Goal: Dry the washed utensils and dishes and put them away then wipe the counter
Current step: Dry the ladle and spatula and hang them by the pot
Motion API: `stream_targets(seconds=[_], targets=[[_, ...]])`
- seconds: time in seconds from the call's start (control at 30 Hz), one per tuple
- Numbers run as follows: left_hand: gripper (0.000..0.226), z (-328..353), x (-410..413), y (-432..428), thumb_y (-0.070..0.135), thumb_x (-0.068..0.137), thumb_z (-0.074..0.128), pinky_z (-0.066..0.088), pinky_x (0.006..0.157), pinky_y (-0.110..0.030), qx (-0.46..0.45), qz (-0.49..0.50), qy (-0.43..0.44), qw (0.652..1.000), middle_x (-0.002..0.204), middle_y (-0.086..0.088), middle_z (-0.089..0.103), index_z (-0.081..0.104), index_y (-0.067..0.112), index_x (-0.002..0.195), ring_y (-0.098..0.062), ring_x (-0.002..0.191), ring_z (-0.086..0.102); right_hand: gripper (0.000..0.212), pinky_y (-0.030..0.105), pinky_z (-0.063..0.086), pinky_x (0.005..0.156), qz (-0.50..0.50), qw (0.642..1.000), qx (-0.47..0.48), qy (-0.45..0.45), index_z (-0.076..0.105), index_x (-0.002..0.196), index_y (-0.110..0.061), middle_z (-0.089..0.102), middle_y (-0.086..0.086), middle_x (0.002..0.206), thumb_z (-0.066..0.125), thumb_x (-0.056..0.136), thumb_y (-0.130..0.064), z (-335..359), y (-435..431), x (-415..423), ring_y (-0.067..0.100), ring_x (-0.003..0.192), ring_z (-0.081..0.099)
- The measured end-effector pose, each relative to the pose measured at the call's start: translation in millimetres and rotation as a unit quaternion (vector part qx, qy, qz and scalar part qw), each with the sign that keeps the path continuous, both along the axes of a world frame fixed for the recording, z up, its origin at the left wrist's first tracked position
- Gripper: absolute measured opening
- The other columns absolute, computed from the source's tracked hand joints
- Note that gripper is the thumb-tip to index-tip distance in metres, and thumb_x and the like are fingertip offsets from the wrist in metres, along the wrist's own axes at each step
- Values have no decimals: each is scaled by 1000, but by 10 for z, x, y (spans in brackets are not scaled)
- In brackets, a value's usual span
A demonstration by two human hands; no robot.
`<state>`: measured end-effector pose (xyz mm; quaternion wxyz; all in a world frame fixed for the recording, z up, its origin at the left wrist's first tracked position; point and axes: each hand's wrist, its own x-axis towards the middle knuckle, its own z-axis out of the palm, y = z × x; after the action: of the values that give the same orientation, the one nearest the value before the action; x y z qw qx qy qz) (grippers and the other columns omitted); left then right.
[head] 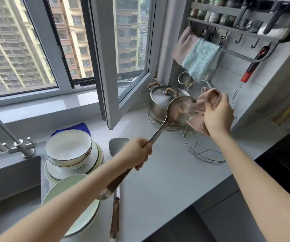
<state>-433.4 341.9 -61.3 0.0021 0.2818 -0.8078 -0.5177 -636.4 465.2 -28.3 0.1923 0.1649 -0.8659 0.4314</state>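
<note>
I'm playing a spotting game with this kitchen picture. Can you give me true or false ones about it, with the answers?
1. The left hand grips the ladle by its handle. True.
2. The right hand holds a blue cloth. False: it holds a pink cloth.
3. The spatula lies on the counter. True.
4. The pot has no lid. False: its lid is on.
</note>
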Motion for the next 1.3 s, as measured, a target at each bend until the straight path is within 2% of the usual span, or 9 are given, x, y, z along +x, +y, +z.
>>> stream_targets(seconds=[0.27,0.4,0.5,0.67,0.8,0.87,0.97,1.13,1.3], targets=[[29,189,-467,-253,35,97,45,31,62,-30,-522,-59,14,851,91,-4,67,68,17,92,-31,86,59,34,43,39,93,244,943,149,168,63,104,-16,65,0,104,58,84,-43,362,455,45,24,100,58],[40,414,-922,-89,47,94,48,35,60,-31,-563,-129,-22,816,78,-7,61,65,13,84,-32,77,58,50,45,25,113,398,864,295,86,54,131,-14,59,1,131,57,86,-34,35,366,-83,15,126,42],[40,677,-1320,16,52,90,52,35,58,-29,-578,-158,-27,800,70,-1,52,65,15,81,-28,73,57,55,20,32,92,382,883,273,22,47,137,-22,57,-5,133,64,86,-13,-92,393,-309,18,122,50],[48,1092,-2093,57,63,82,51,35,57,-27,-651,-218,-9,727,69,3,58,73,21,91,-21,71,57,44,25,42,86,343,922,181,9,59,123,-23,64,-10,120,70,82,-11,-52,529,-852,19,109,61],[39,1194,-2641,148,61,82,54,31,106,-35,-688,-240,55,682,84,9,68,71,28,92,-16,91,62,39,12,36,73,286,951,114,-24,63,117,-26,62,-26,96,71,82,-11,-39,653,-1175,9,94,59],[29,1195,-2794,200,50,85,59,16,116,-41,-677,-229,130,687,106,9,67,68,32,104,-16,109,58,37,15,43,78,278,956,63,-67,62,107,-36,59,-32,90,71,82,-11,-100,744,-1343,4,93,59],[20,1040,-2939,263,34,83,67,40,96,-39,-609,-35,353,709,100,-2,67,70,18,94,-25,95,61,35,20,50,81,279,948,-48,-148,61,100,-35,67,-18,97,72,81,-7,-208,845,-1519,0,95,63],[37,693,-3199,485,38,95,50,50,89,-38,-144,42,217,965,108,-9,67,58,6,112,-24,97,63,25,20,54,54,299,853,-251,-346,62,98,-12,74,-8,74,57,87,10,-276,906,-1548,7,68,70],[29,440,-3458,621,18,95,54,58,75,-39,181,7,256,950,100,-15,65,54,2,120,-25,82,65,22,29,58,56,303,805,-277,-428,58,100,-12,74,3,74,51,92,7,-344,910,-1535,19,64,72]])
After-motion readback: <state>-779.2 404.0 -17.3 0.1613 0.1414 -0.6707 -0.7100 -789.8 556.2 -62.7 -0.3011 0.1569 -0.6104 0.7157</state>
